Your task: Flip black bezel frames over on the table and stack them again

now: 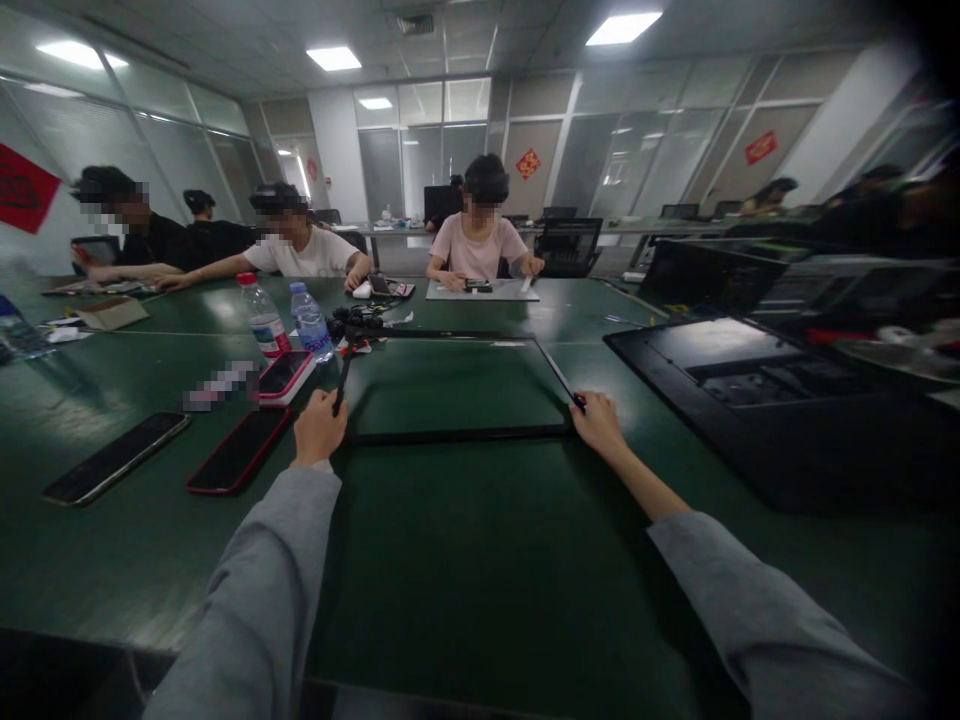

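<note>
A thin black rectangular frame [457,436], like a screen bezel, is held between my two hands above the green table [450,560]. Its middle is hollow, and the tabletop shows through. My left hand [320,428] is closed around the left side bar. On the opposite side bar, my right hand [598,420] grips near the front corner. The frame's far edge lies close to a heap of small black items [358,320]; whether they touch cannot be made out.
Left of my left hand lie a red-edged phone [240,452], a dark phone [120,458] and a pink-and-white boxed item [285,375]. Two water bottles [310,322] stand behind them. A large black panel [697,400] rests at right. A person [480,245] works opposite.
</note>
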The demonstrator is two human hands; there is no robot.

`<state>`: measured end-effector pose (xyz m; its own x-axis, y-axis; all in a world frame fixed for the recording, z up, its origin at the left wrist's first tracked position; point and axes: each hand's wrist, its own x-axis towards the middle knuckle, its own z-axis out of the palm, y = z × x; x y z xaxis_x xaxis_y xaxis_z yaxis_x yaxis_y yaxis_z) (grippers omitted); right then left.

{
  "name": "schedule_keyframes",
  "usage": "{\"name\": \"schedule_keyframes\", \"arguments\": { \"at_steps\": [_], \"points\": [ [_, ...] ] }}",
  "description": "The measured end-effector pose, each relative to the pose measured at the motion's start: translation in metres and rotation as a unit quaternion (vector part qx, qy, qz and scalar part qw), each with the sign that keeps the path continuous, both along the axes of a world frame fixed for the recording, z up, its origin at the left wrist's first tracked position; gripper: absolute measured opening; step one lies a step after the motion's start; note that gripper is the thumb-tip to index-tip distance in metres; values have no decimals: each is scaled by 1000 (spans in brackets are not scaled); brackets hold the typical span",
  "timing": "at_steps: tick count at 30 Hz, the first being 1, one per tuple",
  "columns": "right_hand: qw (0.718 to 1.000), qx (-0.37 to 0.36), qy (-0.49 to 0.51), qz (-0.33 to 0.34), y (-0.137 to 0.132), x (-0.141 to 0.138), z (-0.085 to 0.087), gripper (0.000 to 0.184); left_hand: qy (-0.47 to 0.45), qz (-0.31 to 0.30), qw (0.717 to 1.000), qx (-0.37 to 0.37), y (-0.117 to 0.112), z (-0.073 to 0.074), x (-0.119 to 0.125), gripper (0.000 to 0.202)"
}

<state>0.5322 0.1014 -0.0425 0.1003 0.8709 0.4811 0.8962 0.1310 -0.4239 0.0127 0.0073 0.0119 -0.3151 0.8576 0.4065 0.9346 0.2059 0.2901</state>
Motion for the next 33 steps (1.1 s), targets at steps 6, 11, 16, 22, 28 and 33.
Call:
{"name": "schedule_keyframes", "arguments": {
  "at_steps": [6,11,16,22,28,33],
  "points": [
    [990,-16,141,13,-9,-7,10,40,-12,-12,977,213,-2,6,6,49],
    [983,-18,182,22,-16,-10,14,43,-17,-33,956,290,0,7,2,52],
    [983,-16,181,33,-17,-12,17,46,-29,-12,967,254,-7,14,7,54],
    [982,-7,186,38,-20,-14,19,56,-11,24,970,243,-13,22,12,54],
    [983,-23,180,32,-17,-13,19,50,-6,-19,978,206,-8,15,6,53],
    [999,-3,49,-18,-9,-9,11,36,9,-28,989,142,2,3,-1,51]
  ]
}}
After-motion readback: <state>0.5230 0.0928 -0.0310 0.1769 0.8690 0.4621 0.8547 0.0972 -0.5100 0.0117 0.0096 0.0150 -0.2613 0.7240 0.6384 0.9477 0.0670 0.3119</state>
